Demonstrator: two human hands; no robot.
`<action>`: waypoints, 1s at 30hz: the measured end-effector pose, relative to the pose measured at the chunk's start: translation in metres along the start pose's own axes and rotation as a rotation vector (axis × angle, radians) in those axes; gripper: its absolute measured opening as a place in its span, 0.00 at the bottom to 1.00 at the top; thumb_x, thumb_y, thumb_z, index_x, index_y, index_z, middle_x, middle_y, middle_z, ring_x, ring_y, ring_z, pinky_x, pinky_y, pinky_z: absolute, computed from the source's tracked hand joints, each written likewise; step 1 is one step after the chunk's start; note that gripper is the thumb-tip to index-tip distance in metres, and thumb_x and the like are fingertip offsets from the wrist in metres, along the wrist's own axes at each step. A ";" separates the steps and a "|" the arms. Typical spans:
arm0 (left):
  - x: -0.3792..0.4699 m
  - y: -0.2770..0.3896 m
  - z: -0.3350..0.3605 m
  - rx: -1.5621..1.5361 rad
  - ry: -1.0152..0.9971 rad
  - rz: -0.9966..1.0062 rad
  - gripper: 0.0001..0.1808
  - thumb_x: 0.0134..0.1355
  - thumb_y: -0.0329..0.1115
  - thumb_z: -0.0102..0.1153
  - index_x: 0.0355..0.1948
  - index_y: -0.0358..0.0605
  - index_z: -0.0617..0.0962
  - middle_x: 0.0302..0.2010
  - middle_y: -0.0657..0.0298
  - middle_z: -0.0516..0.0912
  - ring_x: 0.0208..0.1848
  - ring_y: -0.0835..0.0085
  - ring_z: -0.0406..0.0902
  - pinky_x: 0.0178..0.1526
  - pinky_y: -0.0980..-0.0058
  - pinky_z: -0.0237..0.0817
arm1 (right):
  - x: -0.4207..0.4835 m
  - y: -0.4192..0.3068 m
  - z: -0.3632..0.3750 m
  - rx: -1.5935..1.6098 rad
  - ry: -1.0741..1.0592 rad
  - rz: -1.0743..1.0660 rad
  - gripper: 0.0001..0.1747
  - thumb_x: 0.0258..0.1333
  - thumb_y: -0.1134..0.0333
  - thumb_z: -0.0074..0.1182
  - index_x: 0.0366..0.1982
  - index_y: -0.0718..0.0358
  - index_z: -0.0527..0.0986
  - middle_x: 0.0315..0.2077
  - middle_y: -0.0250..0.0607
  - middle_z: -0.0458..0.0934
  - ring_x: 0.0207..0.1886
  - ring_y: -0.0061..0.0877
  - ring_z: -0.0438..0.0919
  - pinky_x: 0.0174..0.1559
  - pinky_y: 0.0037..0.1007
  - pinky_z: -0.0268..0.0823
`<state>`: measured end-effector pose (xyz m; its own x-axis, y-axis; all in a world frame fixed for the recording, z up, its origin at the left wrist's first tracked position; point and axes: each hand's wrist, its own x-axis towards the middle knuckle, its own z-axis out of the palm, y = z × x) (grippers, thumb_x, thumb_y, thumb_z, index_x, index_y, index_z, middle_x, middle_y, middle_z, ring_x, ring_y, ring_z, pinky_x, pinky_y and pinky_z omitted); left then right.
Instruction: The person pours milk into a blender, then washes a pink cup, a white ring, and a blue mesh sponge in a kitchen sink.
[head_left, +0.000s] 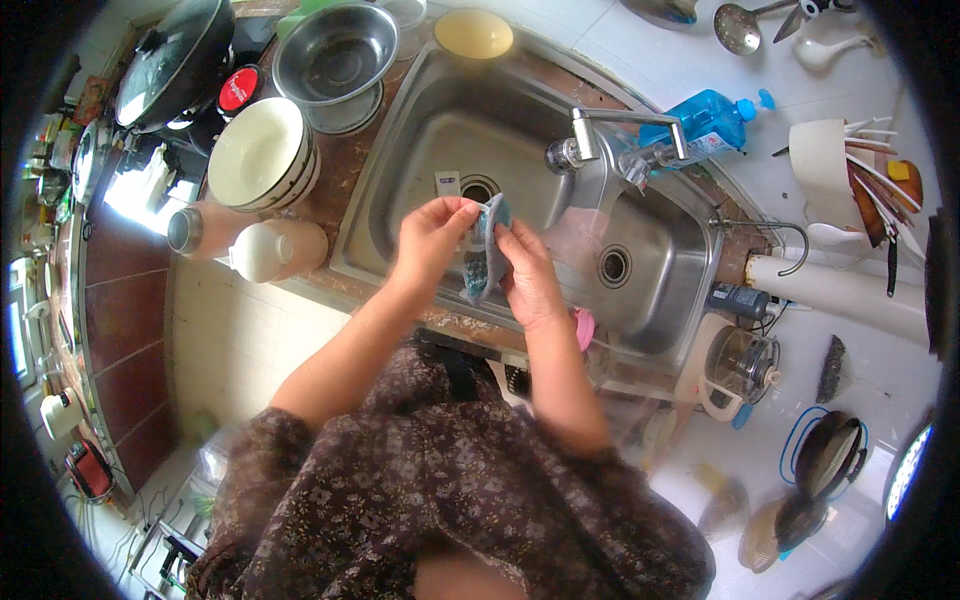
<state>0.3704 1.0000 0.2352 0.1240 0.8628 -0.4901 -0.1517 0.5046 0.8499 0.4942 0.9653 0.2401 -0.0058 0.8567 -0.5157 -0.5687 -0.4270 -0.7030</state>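
Observation:
A small grey and teal cloth pad (489, 255), perhaps a scouring sponge, is held over the front rim of a steel double-bowl sink (439, 139). My left hand (437, 234) pinches its upper end between thumb and forefinger. From the other side, my right hand (531, 274) grips the pad along its grey edge. In the large bowl beyond my hands lies a small white packet (447, 181) bearing print, beside the drain (480, 187). A pinkish translucent sheet (579, 232) drapes over the divider between the bowls.
Left of the sink stand stacked cream bowls (259, 154), a steel basin (336, 52) and two bottles (281, 249). A yellow bowl (473, 34) sits at the far rim. The faucet (585, 139) rises behind the divider, near a blue detergent bottle (697, 124). A blender (739, 360) stands at right.

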 end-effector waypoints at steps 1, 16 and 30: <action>-0.002 0.001 0.002 0.000 -0.001 -0.001 0.10 0.56 0.34 0.53 0.35 0.39 0.77 0.31 0.69 0.77 0.33 0.82 0.70 0.36 0.83 0.61 | 0.002 0.002 -0.001 -0.009 0.038 -0.018 0.12 0.56 0.61 0.49 0.37 0.60 0.73 0.31 0.28 0.75 0.33 0.15 0.71 0.38 0.20 0.63; 0.003 0.009 0.005 -0.080 -0.001 -0.078 0.06 0.55 0.32 0.54 0.29 0.40 0.77 0.25 0.70 0.76 0.29 0.84 0.68 0.34 0.85 0.58 | 0.002 0.002 -0.001 -0.048 0.053 0.000 0.12 0.56 0.59 0.49 0.37 0.60 0.74 0.30 0.27 0.74 0.32 0.14 0.71 0.33 0.20 0.64; -0.004 -0.002 0.009 -0.303 -0.060 -0.230 0.04 0.55 0.36 0.54 0.26 0.50 0.76 0.20 0.76 0.69 0.23 0.87 0.59 0.27 0.86 0.49 | 0.007 0.002 0.000 0.038 0.131 -0.014 0.15 0.56 0.55 0.49 0.35 0.59 0.73 0.27 0.28 0.74 0.31 0.16 0.72 0.34 0.21 0.65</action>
<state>0.3794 0.9951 0.2369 0.2448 0.7270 -0.6415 -0.3946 0.6791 0.6189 0.4929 0.9707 0.2350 0.1084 0.8166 -0.5670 -0.5987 -0.4017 -0.6930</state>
